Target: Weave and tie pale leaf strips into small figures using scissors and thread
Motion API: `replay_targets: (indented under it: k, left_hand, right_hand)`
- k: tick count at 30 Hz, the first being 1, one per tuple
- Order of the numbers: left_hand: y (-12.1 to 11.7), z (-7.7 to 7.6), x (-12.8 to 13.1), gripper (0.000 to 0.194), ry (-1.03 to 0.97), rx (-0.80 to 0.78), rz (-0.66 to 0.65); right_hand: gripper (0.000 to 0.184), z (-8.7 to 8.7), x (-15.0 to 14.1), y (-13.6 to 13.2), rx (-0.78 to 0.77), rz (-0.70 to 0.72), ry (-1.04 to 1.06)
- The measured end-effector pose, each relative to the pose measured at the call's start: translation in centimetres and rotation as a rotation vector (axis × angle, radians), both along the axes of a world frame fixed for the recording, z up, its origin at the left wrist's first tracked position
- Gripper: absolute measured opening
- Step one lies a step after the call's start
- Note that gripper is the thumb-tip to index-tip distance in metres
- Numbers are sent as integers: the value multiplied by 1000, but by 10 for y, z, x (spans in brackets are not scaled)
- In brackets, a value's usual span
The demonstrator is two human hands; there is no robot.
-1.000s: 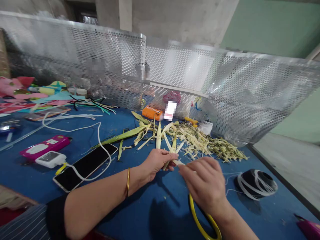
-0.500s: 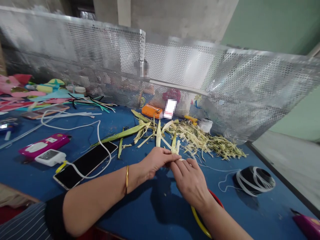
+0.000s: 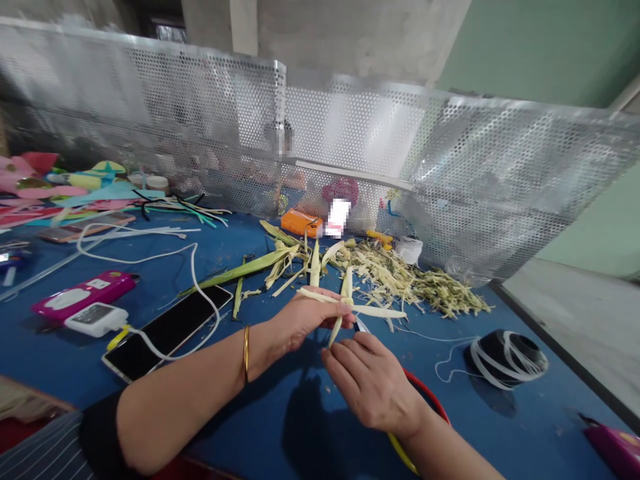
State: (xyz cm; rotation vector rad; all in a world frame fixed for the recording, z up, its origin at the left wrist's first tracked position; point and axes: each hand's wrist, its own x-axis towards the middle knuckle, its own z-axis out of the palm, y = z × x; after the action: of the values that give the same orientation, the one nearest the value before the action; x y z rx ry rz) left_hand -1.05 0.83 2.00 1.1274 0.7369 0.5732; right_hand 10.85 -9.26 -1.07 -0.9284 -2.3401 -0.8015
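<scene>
My left hand (image 3: 320, 311) is closed, pinching pale husk strips where they cross at a small folded centre. One husk strip (image 3: 383, 311) sticks out to the right; others point up, left and down. Just below, my right hand (image 3: 370, 377) has its fingers curled at the lower end of the downward strip. A thin, pale, shiny tip (image 3: 361, 325) shows between the hands; its kind is unclear. Under my right wrist curves a red and yellow rim (image 3: 431, 395), mostly hidden, which I cannot identify.
Husk scraps (image 3: 395, 273) lie beyond my hands. A dark spool (image 3: 507, 360) wound with white cord stands right. At left are a phone (image 3: 167, 330), a white charger (image 3: 97, 319) with cable, and a magenta device (image 3: 85, 295). A perforated metal screen (image 3: 350, 127) borders the blue table.
My right hand has moved down from the husk centre, apart from my left fingers. The crossed strips now show spread out in my left hand.
</scene>
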Motion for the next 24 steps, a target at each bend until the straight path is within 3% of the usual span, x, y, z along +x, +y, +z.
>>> replay_targets:
  k: [7,9,11,13,17,24]
  left_hand:
    - [2,-4,0,9,-3,20,-2]
    - [3,-4,0,10,-10,22,-2]
    - [3,-4,1,12,-8,34,-27]
    - [4,-4,1,12,10,48,-42]
    - [2,-4,3,12,72,67,-32]
    - [0,-9,5,14,139,246,-29]
  right_hand:
    - [21,5,7,-1,-23,30,38]
    - [20,9,16,0,33,-103,147]
    - [19,11,26,3,53,-348,284]
    - [19,10,34,8,-31,-502,365]
    - [22,2,35,14,-309,-455,387]
    - [28,-4,23,10,-388,-406,467]
